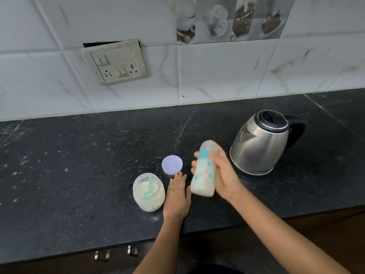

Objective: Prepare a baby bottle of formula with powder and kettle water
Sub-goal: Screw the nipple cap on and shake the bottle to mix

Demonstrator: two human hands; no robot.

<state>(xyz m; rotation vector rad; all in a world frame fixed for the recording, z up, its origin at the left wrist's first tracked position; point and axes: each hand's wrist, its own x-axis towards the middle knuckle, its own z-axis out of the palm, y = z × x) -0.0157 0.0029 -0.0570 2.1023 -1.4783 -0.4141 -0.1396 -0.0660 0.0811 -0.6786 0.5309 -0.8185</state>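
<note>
Gripping the milky teal-collared plastic baby bottle (203,176), tilted above the black worktop (79,155), were the fingers (215,158) of the right hand (225,177), left hand (177,196) flat and released; step judged mixing, next calling for a steady shake.

1 head-worn wide-angle view, forward and down onto the near countertop (79,175)

I count 1 kettle (260,143), 1 baby bottle (203,175), 1 open jar (149,196) of powder, 1 scoop (149,186) inside this jar, and 1 round lid (172,164). There are 2 hands: 1 left hand (177,196) and 1 right hand (225,175). I see 1 ring (171,188). The wall has 1 switch plate (116,62) with 2 sockets (107,73). Below the 1 counter (79,155) are 2 cabinet handles (101,255).
</note>
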